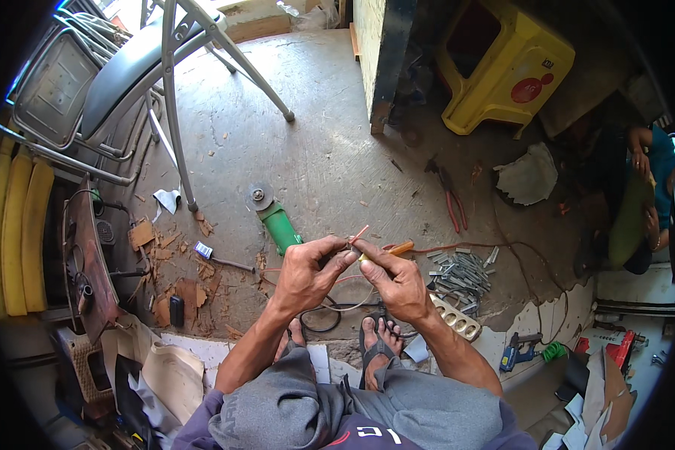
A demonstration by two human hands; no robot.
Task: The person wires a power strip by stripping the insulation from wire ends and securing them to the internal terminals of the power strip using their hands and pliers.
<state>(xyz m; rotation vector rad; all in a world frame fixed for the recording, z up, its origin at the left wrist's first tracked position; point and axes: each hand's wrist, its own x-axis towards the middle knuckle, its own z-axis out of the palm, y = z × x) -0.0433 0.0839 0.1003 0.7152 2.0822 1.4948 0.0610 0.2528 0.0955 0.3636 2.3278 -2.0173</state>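
Both of my hands meet above the floor in front of my knees. My left hand [315, 274] is closed, thumb and forefinger pinching a thin cable whose pinkish-red end [361, 234] sticks up between the hands. Wrapped around a slim yellow-orange tool [401, 247] is my right hand [394, 279], its fingertips close to the cable end. The tool's working tip is hidden by the fingers. Thin red and white leads hang below the hands, beside a looped black cable [322, 328]. Just beyond my left hand lies a green angle grinder [280, 229] with a round disc.
Red-handled pliers [453, 206], a heap of metal strips [461, 277] and a cream power strip [455, 319] lie to the right. A folding chair [139, 79] stands far left, a yellow stool [510, 71] far right. Another person's hands [641, 161] show at the right edge.
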